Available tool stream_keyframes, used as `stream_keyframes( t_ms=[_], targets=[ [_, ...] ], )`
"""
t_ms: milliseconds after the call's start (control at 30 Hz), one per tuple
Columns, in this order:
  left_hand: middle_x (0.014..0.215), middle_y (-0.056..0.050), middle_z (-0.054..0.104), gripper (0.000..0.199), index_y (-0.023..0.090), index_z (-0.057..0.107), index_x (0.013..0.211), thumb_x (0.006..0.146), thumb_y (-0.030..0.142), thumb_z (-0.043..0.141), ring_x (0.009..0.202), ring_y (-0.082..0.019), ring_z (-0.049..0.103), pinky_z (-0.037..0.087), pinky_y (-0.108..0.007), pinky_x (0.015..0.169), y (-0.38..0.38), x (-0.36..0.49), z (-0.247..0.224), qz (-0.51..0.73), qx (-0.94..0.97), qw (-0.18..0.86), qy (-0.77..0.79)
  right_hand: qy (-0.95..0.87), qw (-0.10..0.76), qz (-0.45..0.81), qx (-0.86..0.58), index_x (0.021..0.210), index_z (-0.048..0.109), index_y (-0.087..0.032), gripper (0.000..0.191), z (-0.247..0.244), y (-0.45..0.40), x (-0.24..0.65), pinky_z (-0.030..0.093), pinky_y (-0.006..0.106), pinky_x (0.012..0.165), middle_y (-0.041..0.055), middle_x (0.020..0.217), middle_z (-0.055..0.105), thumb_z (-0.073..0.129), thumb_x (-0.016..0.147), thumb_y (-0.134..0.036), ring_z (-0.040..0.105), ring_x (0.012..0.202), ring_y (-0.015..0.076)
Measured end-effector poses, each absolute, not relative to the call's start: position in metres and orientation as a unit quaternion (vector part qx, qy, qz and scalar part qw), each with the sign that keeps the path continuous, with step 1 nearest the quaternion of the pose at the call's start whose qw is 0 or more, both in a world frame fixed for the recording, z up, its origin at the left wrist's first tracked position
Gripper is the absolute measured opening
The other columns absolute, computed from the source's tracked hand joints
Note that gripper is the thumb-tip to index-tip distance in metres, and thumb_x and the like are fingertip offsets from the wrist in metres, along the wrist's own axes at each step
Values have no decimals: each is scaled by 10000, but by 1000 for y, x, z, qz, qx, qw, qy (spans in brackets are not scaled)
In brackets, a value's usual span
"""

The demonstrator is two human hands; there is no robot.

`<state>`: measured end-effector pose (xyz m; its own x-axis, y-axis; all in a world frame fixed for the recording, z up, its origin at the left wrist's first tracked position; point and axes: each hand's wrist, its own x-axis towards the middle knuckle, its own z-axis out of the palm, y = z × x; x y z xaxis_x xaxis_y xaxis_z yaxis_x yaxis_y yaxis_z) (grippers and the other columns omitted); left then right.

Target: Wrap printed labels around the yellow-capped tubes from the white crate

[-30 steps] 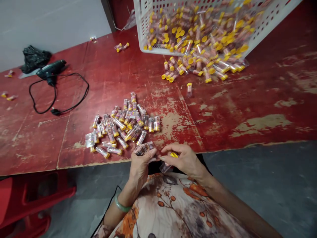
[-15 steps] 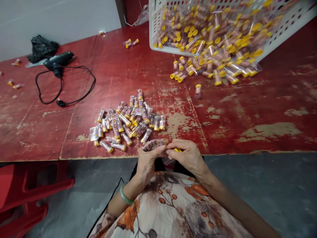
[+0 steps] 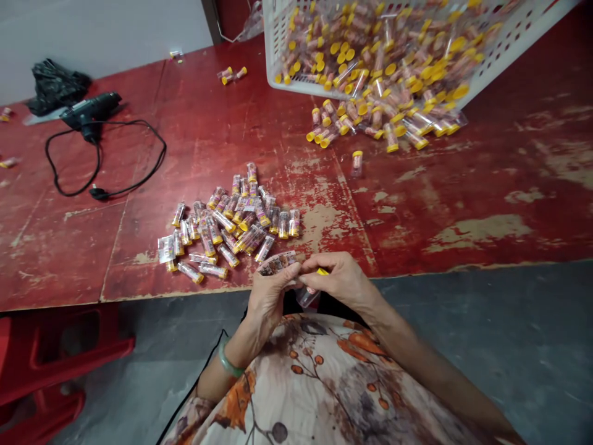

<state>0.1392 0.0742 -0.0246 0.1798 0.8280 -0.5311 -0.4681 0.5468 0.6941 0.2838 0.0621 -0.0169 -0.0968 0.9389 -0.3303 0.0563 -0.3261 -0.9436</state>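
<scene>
Yellow-capped tube (image 3: 307, 297), right hand (image 3: 338, 280), printed label (image 3: 277, 263), left hand (image 3: 266, 303)

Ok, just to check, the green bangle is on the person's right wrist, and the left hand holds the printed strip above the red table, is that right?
Not quite: the head view shows the green bangle on the left wrist, not the right. The rest stands: the left hand holds the printed strip above the red table.
</scene>
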Motion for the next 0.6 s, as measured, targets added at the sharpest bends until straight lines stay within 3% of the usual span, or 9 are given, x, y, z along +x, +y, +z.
stream_keyframes(
  t_ms=[100, 233, 367, 500, 600],
  targets=[
    [740, -47, 702, 352, 107, 690, 827, 558, 265, 853, 586, -138, 635, 533, -251, 560, 73, 138, -21, 419, 198, 754, 466, -456, 391, 579, -552, 557, 666, -151, 105, -16, 65, 282, 385, 195, 471, -11, 512, 584, 589, 605, -205, 506, 475, 96],
    [806, -73, 719, 414, 105, 699, 877, 532, 263, 865, 643, -170, 661, 542, -287, 618, 78, 133, -18, 422, 217, 738, 480, -450, 364, 587, -566, 592, 665, -148, 132, -10, 69, 292, 393, 208, 477, -11, 489, 576, 644, 634, -271, 520, 474, 113],
    [839, -47, 728, 394, 138, 702, 880, 533, 231, 864, 718, -170, 677, 536, -308, 736, 85, 136, -16, 489, 201, 703, 476, -492, 399, 524, -570, 738, 708, -164, 217, -4, 60, 310, 444, 218, 570, 21, 706, 657, 669, 754, -376, 590, 637, 131],
    [822, -10, 720, 408, 163, 696, 862, 506, 241, 879, 674, -136, 661, 527, -267, 674, 90, 144, -15, 522, 147, 694, 474, -529, 444, 468, -551, 915, 693, -202, 176, -5, 40, 317, 420, 210, 475, 7, 825, 640, 655, 820, -345, 525, 529, 82],
    [758, -4, 705, 389, 147, 691, 830, 515, 280, 878, 592, -112, 631, 507, -235, 584, 90, 149, -14, 496, 100, 723, 470, -606, 486, 344, -527, 966, 674, -217, 137, -10, 28, 313, 506, 250, 659, 27, 907, 643, 647, 841, -266, 613, 735, 136]
  ],
)
